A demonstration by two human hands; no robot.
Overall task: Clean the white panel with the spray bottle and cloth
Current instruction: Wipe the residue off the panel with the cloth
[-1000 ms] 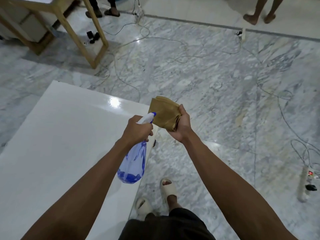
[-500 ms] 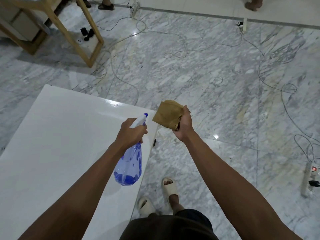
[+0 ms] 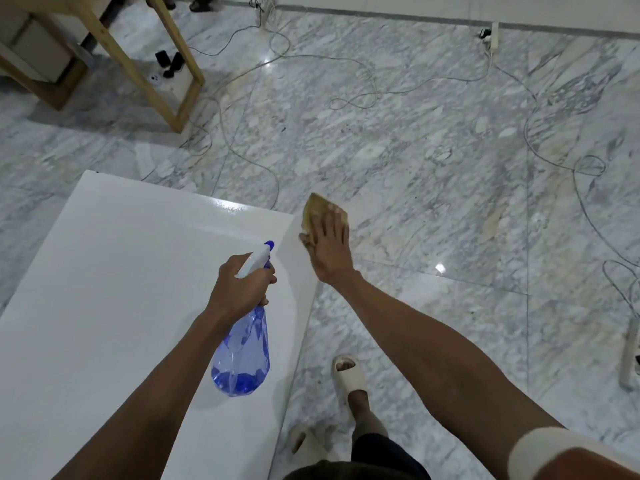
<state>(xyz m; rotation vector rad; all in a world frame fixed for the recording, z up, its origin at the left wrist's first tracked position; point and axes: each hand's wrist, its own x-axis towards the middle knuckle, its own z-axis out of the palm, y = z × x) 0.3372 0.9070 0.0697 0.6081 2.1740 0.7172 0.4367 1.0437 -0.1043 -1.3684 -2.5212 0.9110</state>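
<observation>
My left hand [image 3: 242, 289] grips the neck of the clear blue plastic spray bottle [image 3: 242, 355], nozzle aimed far across the glossy white panel [image 3: 114, 289] so I can wet it when needed. My right hand [image 3: 330, 247] lies flat, fingers straight, pressing the folded tan cloth [image 3: 317, 211] at the panel's far right corner, where I judge wiping begins. Loose cables [image 3: 346, 98] trail over the marble floor [image 3: 415, 168] beyond.

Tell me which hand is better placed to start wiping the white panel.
Right. The right hand lies flat on the cloth at the white panel's far right corner, while the left hand grips the spray bottle.
</observation>
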